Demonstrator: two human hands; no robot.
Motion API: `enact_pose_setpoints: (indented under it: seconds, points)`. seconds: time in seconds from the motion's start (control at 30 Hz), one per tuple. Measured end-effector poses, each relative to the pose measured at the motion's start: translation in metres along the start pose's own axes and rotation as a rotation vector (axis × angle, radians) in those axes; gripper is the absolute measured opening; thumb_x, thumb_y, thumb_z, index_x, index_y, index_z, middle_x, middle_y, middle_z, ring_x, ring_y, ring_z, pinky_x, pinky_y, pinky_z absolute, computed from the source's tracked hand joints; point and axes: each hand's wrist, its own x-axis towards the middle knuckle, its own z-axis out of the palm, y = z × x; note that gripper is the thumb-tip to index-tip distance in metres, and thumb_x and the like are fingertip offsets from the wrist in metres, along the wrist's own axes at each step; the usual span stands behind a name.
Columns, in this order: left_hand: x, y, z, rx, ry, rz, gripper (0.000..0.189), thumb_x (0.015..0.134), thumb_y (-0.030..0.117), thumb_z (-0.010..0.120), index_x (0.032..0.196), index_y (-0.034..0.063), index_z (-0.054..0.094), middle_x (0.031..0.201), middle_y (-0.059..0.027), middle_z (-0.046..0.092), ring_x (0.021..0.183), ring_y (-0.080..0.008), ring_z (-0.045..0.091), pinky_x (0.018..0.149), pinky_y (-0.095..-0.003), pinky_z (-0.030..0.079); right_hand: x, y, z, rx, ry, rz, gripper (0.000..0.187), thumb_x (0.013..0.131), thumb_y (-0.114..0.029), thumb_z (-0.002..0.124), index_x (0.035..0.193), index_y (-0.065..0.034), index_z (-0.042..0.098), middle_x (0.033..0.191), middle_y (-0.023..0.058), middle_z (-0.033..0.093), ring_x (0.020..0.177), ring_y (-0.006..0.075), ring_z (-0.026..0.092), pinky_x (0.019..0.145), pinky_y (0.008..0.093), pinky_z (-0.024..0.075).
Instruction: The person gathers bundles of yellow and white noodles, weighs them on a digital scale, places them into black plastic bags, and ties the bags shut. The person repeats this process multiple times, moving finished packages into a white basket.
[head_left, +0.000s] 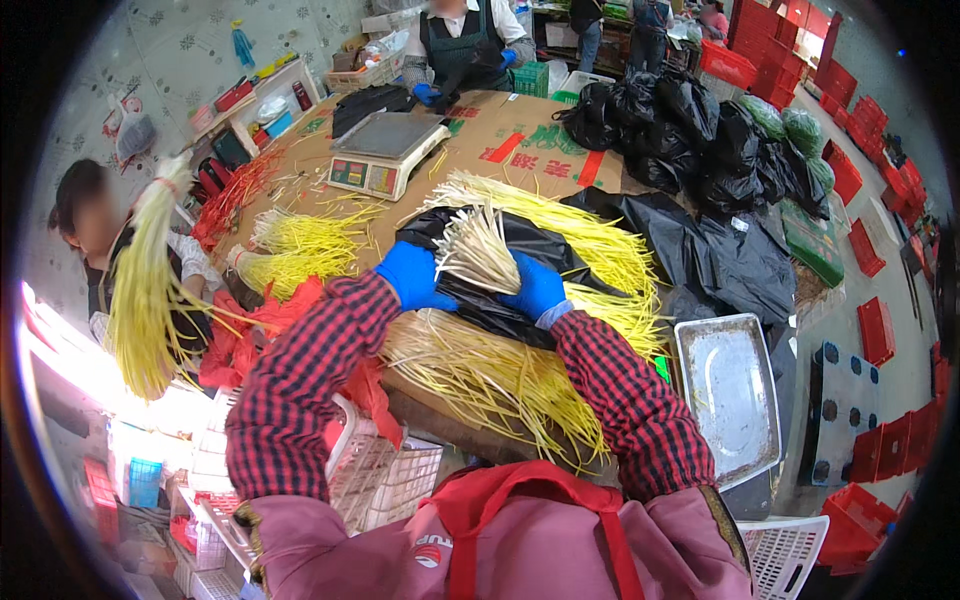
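A bundle of blanched yellow chives (478, 251) sits in a black plastic bag (544, 244) in front of me, its pale stem ends showing. My left hand (411, 276), in a blue glove, grips the bag at the bundle's left. At the right, my gloved right hand (538, 286) closes around the bundle's lower side, with bag plastic against it; some fingers are hidden. Loose yellow chives (487, 375) lie nearest my body. Beyond the bag lies another long pile of chives (607, 251).
A digital scale (388, 154) rests on the cardboard-covered table (480, 154). Tied chive bundles (300, 244) lie left; a person there holds a larger bunch (146, 292). Another gloved person (465, 45) stands opposite. Filled black bags (660, 124) and a metal tray (729, 397) are at right.
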Motion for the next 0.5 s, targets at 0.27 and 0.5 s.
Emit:
enact_pose_setpoints:
  seconds: [0.27, 0.5]
  points:
    - [0.009, -0.012, -0.034, -0.123, 0.207, -0.190, 0.025, 0.080, 0.008, 0.048, 0.103, 0.0011, 0.054, 0.093, -0.0210, 0.058, 0.080, -0.0353, 0.058, 0.073, -0.0425, 0.047, -0.008, -0.005, 0.011, -0.171, 0.020, -0.239, 0.072, 0.071, -0.021, 0.067, 0.135, -0.0101, 0.036, 0.112, 0.0204, 0.056, 0.087, 0.0350, 0.060, 0.075, 0.0437, 0.0487]
    - [-0.009, 0.063, -0.145, -0.575, 0.178, -0.057, 0.065, 0.072, 0.002, 0.063, 0.132, 0.0044, 0.038, 0.120, -0.0223, 0.047, 0.085, -0.0328, 0.059, 0.074, -0.0384, 0.049, 0.012, 0.001, 0.024, -0.263, 0.098, -0.366, 0.063, 0.079, -0.007, 0.052, 0.139, -0.0141, 0.033, 0.139, 0.0214, 0.034, 0.118, 0.0359, 0.046, 0.097, 0.0433, 0.0392]
